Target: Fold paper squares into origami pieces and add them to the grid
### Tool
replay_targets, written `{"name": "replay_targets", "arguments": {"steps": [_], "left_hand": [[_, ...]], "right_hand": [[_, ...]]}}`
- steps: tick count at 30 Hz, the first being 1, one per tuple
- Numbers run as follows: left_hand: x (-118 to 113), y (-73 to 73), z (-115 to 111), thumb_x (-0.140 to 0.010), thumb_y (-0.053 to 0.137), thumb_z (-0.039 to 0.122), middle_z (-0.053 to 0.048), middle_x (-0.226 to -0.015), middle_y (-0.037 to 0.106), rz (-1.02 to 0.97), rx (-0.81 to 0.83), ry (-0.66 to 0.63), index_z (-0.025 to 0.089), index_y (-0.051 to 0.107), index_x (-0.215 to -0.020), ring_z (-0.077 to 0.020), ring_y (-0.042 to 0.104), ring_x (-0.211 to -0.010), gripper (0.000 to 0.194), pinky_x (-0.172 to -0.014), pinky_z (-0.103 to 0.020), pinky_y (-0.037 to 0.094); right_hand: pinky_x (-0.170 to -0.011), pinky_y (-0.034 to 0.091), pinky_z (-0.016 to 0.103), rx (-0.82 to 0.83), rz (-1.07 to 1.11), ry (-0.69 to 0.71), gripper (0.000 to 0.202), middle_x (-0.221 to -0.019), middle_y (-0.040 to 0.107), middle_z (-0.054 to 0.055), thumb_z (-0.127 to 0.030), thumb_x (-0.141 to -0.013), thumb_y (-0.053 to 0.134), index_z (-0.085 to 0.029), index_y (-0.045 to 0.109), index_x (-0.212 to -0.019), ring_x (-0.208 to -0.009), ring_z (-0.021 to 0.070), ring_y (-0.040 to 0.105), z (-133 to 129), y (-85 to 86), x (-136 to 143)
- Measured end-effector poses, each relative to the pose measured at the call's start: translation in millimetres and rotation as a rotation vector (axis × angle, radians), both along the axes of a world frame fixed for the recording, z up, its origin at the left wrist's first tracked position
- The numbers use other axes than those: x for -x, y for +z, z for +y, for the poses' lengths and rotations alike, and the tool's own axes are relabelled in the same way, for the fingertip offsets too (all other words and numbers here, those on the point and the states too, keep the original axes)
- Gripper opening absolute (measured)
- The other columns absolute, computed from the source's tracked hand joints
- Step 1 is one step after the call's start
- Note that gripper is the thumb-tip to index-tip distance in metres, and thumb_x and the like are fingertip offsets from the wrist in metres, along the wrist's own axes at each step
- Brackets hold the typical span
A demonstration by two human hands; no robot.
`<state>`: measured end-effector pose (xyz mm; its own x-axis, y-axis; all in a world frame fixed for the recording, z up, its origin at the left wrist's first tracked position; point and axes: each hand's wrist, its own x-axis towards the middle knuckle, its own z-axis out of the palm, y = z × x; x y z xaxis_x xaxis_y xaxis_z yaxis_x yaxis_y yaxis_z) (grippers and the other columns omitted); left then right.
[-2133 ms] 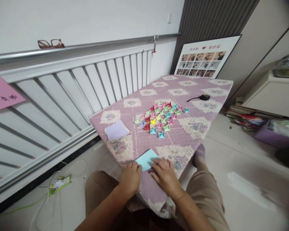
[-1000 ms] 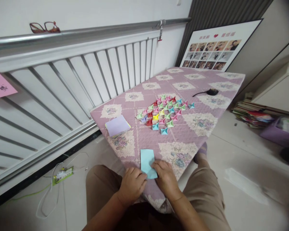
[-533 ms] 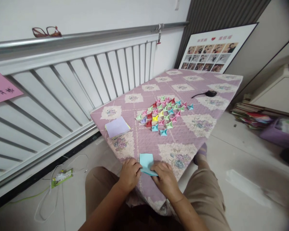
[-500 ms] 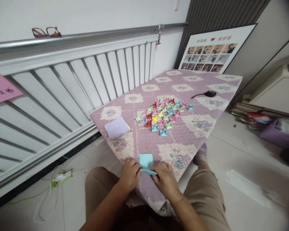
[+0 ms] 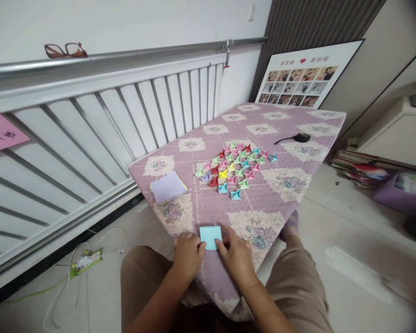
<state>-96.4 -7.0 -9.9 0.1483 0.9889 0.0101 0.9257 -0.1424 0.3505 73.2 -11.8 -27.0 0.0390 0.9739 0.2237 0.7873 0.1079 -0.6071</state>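
A light blue sheet of folded paper (image 5: pixel 211 238) lies flat on the near part of the table. At its left edge is my left hand (image 5: pixel 187 255), fingers curled and thumb on the paper's side. My right hand (image 5: pixel 236 255) grips the right side, with its thumb on the lower right corner and its fingers bent around the edge. Farther up, several small folded paper pieces (image 5: pixel 231 167) in red, green, pink, yellow and blue stand in close rows. A stack of square paper (image 5: pixel 168 187), lilac on top, sits to the left.
A purple flowered cloth (image 5: pixel 215 208) covers the table. A black object with a cord (image 5: pixel 301 138) lies at the far right. The white radiator (image 5: pixel 100 120) runs along the left side, and a power strip (image 5: pixel 86 262) is on the floor. Glasses (image 5: pixel 65 50) rest on the pipe.
The paper's near edge has been folded up, so the sheet now looks flat and shorter. My right thumb has moved left onto it. The view has shifted slightly.
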Motion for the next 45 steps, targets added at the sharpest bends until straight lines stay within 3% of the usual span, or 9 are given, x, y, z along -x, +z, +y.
{"name": "replay_targets", "arguments": {"steps": [18,45], "left_hand": [[-8.9,24.5,12.2,-0.089,0.051,0.04,-0.007,-0.093,0.069,0.219,0.222,0.008,0.02,0.07,-0.084,-0.0242,0.061,-0.093,0.028,-0.083,-0.037,0.037],[-8.8,18.7,11.8,-0.089,0.053,0.039,-0.007,-0.093,0.069,0.25,0.185,-0.016,0.02,0.069,-0.085,-0.0242,0.061,-0.092,0.025,-0.08,-0.036,0.036]], "right_hand": [[-0.074,0.032,0.033,0.002,-0.155,-0.054,0.026,-0.073,0.065,-0.001,-0.028,-0.084,0.058,-0.019,0.054,-0.108,-0.076,0.0202,0.062,-0.3,1.8,5.5],[-0.074,0.028,0.031,-0.009,-0.238,-0.056,0.013,-0.076,0.065,0.0,-0.026,-0.084,0.061,-0.021,0.061,-0.096,-0.077,0.0185,0.06,-0.5,0.2,6.4]]}}
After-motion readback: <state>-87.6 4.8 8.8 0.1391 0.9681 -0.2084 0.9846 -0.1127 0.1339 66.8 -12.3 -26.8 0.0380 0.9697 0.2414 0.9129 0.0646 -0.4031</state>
